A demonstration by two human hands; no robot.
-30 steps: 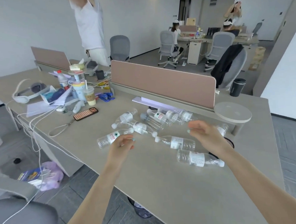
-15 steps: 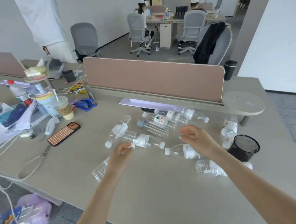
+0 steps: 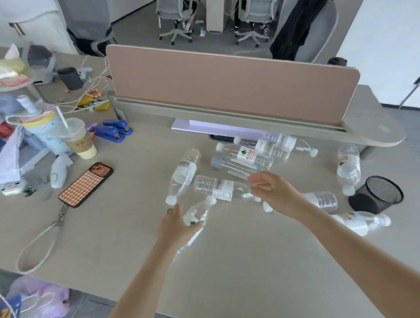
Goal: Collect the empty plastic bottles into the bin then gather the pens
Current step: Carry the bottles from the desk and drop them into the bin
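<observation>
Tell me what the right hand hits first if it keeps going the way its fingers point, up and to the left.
The right hand is already at a clear bottle lying on its side, fingers at its neck. Beyond it lies another capped bottle. Depth is uncertain.

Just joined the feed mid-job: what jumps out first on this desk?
A scatter of clear empty plastic bottles lying on the beige desk below the pink divider panel. The left hand grips one bottle near the front, and the right hand pinches another. A black mesh cup lies tipped at the right.
</observation>
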